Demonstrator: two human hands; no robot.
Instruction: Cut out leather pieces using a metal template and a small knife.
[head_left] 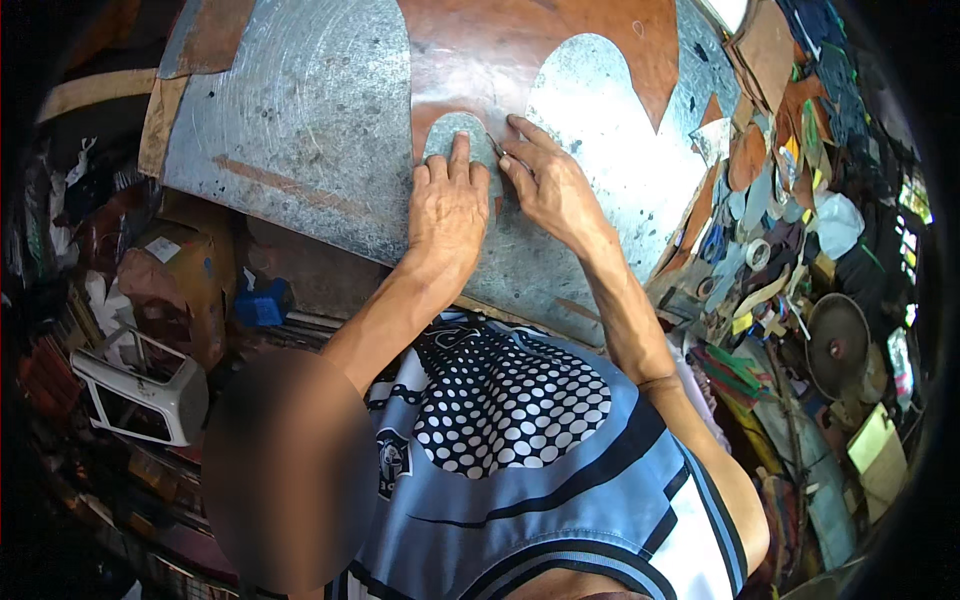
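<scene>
A brown leather sheet [460, 60] lies on a worn metal-topped table. A small grey-green template with a rounded top [440, 132] rests on its lower part. My left hand [447, 205] presses on this template, index finger stretched forward and the other fingers bent. Just to the right, my right hand [550, 180] pinches a thin, dark pointed tool [495, 144]. The tool's tip meets the template's right edge; its exact kind cannot be made out. Under my left palm, the template's lower end is hidden.
The metal tabletop [300, 120] shows scratches and dark spots. Leather scraps [748, 158] and a tape roll [758, 254] crowd the right side, near a round dark pan-like object [838, 345]. At lower left are a cardboard box [190, 270] and a white plastic frame [145, 385].
</scene>
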